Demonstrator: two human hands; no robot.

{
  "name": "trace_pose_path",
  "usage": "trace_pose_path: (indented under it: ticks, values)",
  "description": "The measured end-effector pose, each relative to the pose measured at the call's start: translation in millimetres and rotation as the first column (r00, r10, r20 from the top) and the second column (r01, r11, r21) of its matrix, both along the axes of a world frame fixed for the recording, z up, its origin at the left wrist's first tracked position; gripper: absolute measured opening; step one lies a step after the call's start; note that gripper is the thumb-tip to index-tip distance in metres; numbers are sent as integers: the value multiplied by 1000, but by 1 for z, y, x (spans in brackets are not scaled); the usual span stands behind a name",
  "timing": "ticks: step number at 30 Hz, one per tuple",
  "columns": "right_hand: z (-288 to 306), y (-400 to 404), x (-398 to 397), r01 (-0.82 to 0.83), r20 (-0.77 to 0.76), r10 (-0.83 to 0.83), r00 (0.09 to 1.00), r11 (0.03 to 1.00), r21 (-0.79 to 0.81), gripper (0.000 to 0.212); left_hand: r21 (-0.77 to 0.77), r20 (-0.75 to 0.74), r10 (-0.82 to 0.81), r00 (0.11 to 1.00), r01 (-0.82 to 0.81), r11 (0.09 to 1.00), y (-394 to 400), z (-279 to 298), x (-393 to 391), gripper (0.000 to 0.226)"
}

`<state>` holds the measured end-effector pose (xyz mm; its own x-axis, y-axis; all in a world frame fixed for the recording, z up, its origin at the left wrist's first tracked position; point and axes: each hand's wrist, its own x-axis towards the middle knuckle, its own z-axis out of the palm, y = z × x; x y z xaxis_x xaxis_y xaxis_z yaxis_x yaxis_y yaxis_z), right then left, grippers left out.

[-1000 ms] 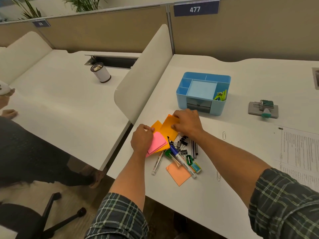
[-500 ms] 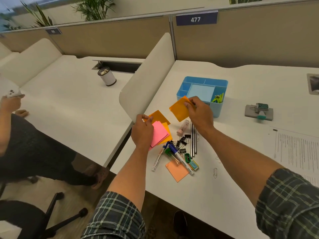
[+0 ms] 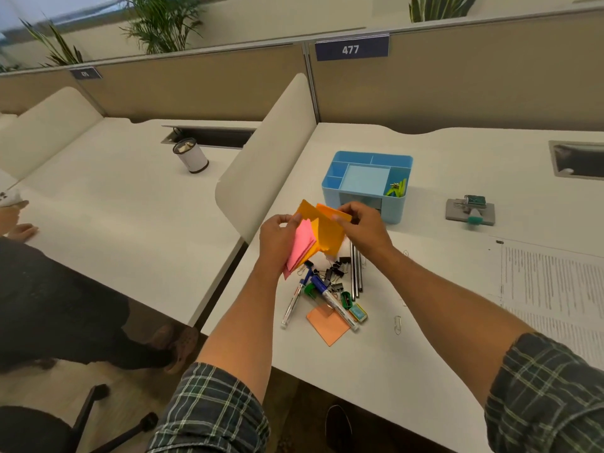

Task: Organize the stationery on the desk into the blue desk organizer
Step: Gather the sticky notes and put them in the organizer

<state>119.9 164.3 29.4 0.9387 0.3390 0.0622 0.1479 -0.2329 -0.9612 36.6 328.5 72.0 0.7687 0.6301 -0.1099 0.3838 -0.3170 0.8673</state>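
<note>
The blue desk organizer (image 3: pixel 397 209) stands on the white desk, with yellow-green clips in its right compartment. My left hand (image 3: pixel 277 238) holds a fanned stack of pink and orange sticky notes (image 3: pixel 302 248) above the desk. Pressed against that stack, my right hand (image 3: pixel 362 228) grips another orange sticky note pad (image 3: pixel 328 232). Below the hands lies a pile: blue markers (image 3: pixel 330 299), a clear pen (image 3: pixel 292 305), black binder clips (image 3: pixel 335 273), dark pencils (image 3: pixel 355 273), a green sharpener (image 3: pixel 346 299), an eraser (image 3: pixel 358 312) and a loose orange note (image 3: pixel 327 325).
A grey hole punch (image 3: pixel 470 212) sits right of the organizer. A printed sheet (image 3: pixel 552 289) lies at the right edge. Paper clips (image 3: pixel 397 324) are scattered near the pile. A white divider (image 3: pixel 261 158) borders the desk on the left; beyond it a white cup (image 3: pixel 191 155) and another person's hand.
My right hand lifted an orange pad from the pile and brought it to the left hand. The left hand rose off the desk with its pink and orange notes.
</note>
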Motion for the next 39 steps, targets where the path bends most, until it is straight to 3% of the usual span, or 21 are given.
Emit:
trace_pose_path:
  ticks: [4,9,13,20,30,35,39]
  values:
    - [-3,-7,1,78,-139,-62,988,991,111,15,-245,-25,152,988,-154,957,-9,-14,0,48]
    - [-1,-9,-7,78,-249,-22,968,972,221,13,-500,-118,254,960,-279,820,-24,-19,-4,38]
    - [0,-7,-14,-44,-251,111,962,965,259,19,-571,-196,314,929,-368,734,-34,-16,-5,48]
    - [10,2,-28,-166,-188,219,958,951,260,26,-606,-162,411,897,-419,676,-43,-10,-7,34]
    - [15,-15,-33,-158,-226,258,939,911,381,35,-540,-9,306,952,-262,800,-34,8,-18,42]
    - [16,-27,-24,-128,-267,236,934,921,367,30,-683,45,285,957,-179,709,-23,18,-21,39]
    - [11,-36,-11,71,-213,-32,976,982,176,10,-766,138,206,969,-27,642,-14,21,-28,40]
